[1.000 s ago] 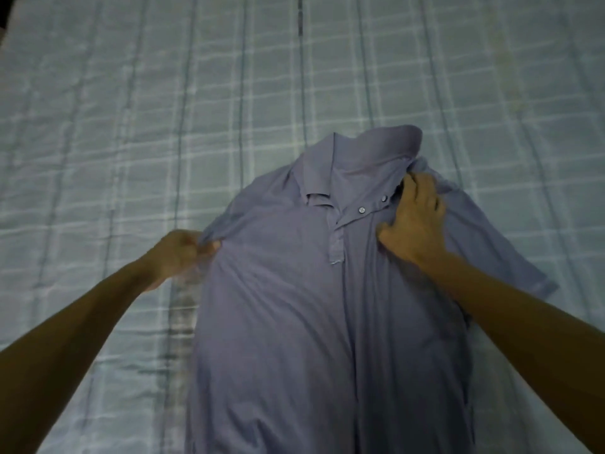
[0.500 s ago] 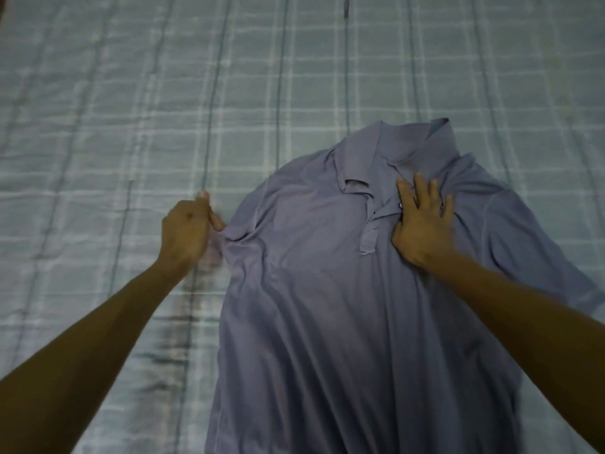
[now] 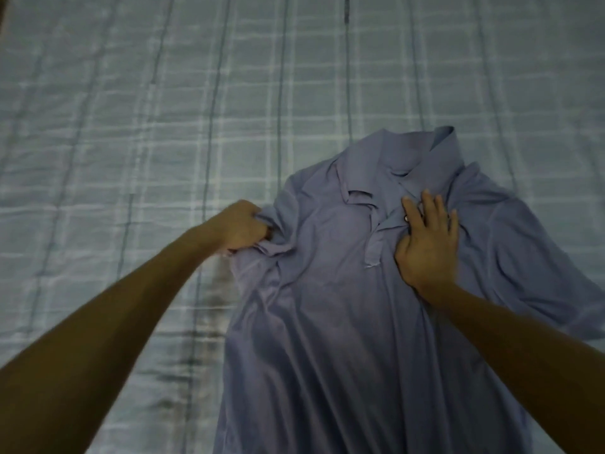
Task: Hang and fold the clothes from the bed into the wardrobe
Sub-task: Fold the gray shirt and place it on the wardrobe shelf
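While the right hand (image 3: pixel 429 244) lies flat on the shirt (image 3: pixel 327 339), the left hand (image 3: pixel 240 229) clutches its sleeve (image 3: pixel 270 252).

The shirt (image 3: pixel 327 322) lies on the bed (image 3: pixel 131 126), collar (image 3: pixel 409 152) farthest away. The left hand (image 3: pixel 240 229) sits at its left edge, the right hand (image 3: pixel 429 247) right of the placket

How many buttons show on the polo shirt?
1: a button on the polo shirt placket, beside the right hand index finger. Others may hide under that hand.

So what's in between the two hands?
Only shirt: its chest and button placket, in the head view. The left hand grips the sleeve, right hand presses flat.
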